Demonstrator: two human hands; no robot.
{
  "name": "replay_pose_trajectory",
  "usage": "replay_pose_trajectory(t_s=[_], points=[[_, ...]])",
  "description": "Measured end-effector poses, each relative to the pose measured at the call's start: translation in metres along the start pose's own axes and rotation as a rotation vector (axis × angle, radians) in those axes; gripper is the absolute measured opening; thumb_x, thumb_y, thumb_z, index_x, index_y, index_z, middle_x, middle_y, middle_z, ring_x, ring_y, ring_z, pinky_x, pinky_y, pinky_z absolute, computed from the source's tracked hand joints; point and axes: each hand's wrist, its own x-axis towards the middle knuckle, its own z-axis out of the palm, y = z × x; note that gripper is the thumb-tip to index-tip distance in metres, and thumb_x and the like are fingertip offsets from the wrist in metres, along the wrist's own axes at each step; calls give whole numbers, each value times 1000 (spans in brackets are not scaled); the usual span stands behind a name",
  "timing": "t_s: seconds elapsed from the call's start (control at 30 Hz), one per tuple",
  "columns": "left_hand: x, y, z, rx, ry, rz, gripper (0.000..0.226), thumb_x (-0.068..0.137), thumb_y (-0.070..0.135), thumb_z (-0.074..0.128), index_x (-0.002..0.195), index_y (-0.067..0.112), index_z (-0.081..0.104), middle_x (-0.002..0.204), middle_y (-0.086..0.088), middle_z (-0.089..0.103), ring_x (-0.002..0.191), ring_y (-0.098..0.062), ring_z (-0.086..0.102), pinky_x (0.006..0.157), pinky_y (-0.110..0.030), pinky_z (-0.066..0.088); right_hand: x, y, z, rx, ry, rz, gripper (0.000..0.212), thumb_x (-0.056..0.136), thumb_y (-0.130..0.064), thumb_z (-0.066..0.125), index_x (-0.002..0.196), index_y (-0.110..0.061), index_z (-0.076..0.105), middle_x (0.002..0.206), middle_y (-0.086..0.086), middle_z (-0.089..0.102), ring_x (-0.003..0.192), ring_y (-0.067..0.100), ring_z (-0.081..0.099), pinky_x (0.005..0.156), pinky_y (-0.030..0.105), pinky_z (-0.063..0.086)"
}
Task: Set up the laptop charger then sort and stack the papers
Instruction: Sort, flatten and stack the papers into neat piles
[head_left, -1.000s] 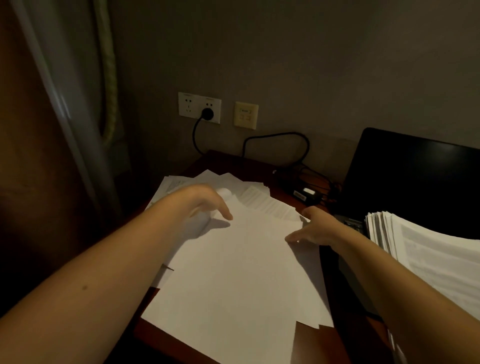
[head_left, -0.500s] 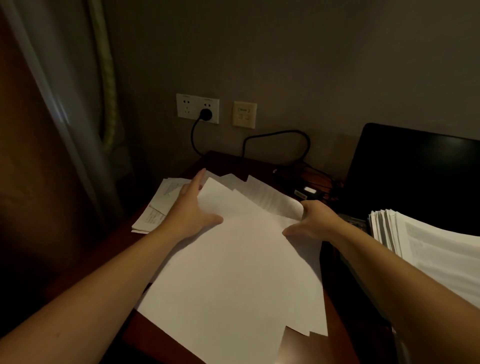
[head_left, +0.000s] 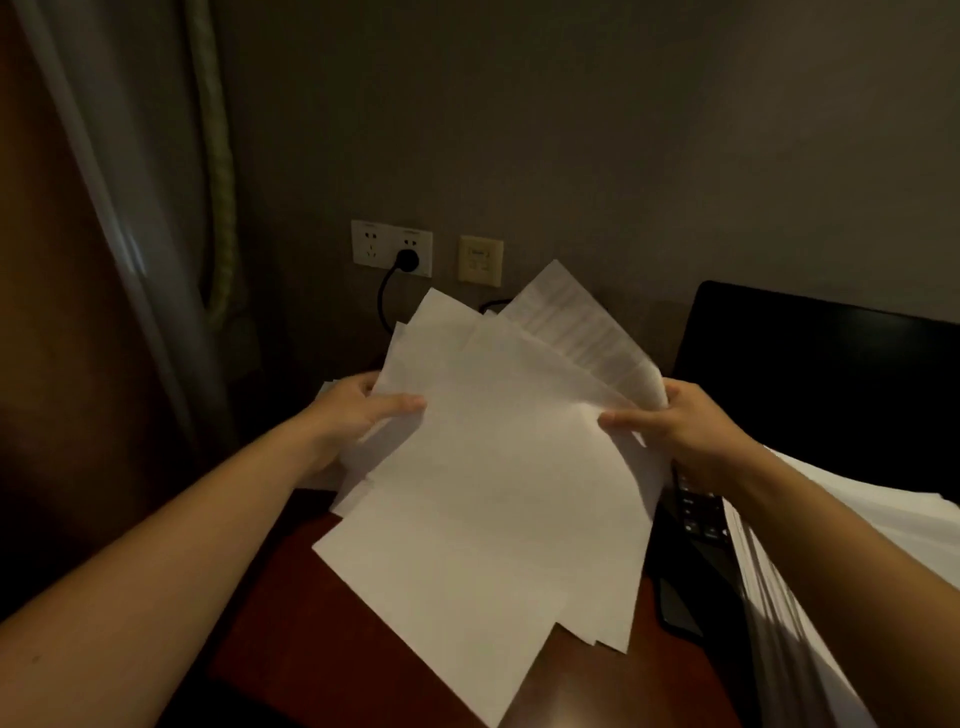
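Left hand (head_left: 358, 415) and right hand (head_left: 680, 431) each pinch the fanned papers (head_left: 498, 467) (partly screening the plugged cable (head_left: 384, 301)); the laptop (head_left: 805, 374) and paper stack (head_left: 779, 587) lie right.

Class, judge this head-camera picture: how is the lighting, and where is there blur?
Head view: dim light, dark left side; the printed sheet among the held papers is motion-blurred, text unreadable; wall socket fairly sharp; laptop screen black, without glare.

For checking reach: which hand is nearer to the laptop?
Right. The right hand grips the papers just over the laptop keyboard; the left hand grips their opposite edge, farther left.
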Motion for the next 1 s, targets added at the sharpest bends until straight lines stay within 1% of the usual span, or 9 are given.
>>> replay_pose_trajectory(t_s=[0.07, 0.2, 0.27, 0.4, 0.5, 0.63, 0.73, 0.9, 1.0], points=[[-8, 14, -7, 35, -151, 9, 81, 49, 56, 92, 121, 25, 67, 118, -2, 69, 110, -25, 63, 102, -49, 48, -4, -11, -11, 18, 18, -21, 31, 73, -14, 87, 100, -10, 72, 94, 14, 74, 83, 30, 72, 70, 40, 59], [-19, 34, -7, 86, -161, 79, 48, 68, 31, 88, 112, 18, 72, 108, -4, 74, 103, -25, 69, 95, -41, 54, -9, -28, -25, 84, 33, -32, 39, 70, -26, 85, 102, -7, 72, 98, 16, 74, 87, 33, 72, 75, 43, 60], [-22, 34, -7, 95, -170, 78, 40, 74, 26, 86, 111, 17, 74, 103, -3, 77, 98, -25, 72, 95, -44, 55, -13, -36, -30, 112, 13, -2, 36, 82, -38, 74, 98, -6, 72, 97, 18, 74, 85, 31, 71, 76, 43, 59], [-26, 23, -9, 115, -195, 35, 39, 76, 28, 85, 112, 19, 73, 101, -1, 78, 95, -25, 74, 93, -45, 56, -16, -42, -34, 55, 58, 21, 41, 100, -41, 57, 93, -5, 74, 91, 14, 74, 81, 27, 68, 80, 41, 54], [-29, 16, -4, 49, -196, 23, 39, 79, 20, 83, 116, 16, 71, 99, 0, 78, 90, -22, 75, 80, -36, 59, -13, -41, -28, -41, 207, -21, 48, 100, -45, 56, 87, -2, 73, 94, 16, 72, 85, 29, 66, 80, 39, 53], [-31, 6, -2, -13, -177, -29, 40, 80, 13, 82, 117, 14, 67, 100, -5, 78, 87, -24, 75, 66, -32, 58, -13, -49, -27, -30, 531, -130, 48, 103, -37, 52, 63, -11, 55, 68, 6, 54, 67, 21, 49, 60, 32, 39], [-31, 0, -1, -54, -106, -59, 38, 79, 5, 82, 113, 12, 66, 102, -9, 74, 89, -27, 72, 66, -34, 56, -10, -56, -35, 96, 735, -179, 46, 104, -33, 48, 62, -13, 47, 63, 4, 47, 60, 17, 42, 57, 32, 33], [-24, -14, -5, -116, 3, -133, 34, 75, 3, 84, 100, 16, 65, 100, -12, 71, 93, -33, 68, 87, -47, 56, -10, -71, -42, 242, 772, -157, 43, 105, -22, 43, 63, -16, 36, 63, 0, 37, 56, 12, 34, 57, 31, 28], [-22, -20, 0, -152, 63, -150, 33, 75, 1, 84, 95, 16, 62, 95, -10, 68, 91, -32, 66, 88, -47, 54, -10, -84, -43, 463, 800, -66, 34, 105, -18, 42, 72, -21, 43, 71, -1, 43, 59, 13, 39, 59, 33, 38]])
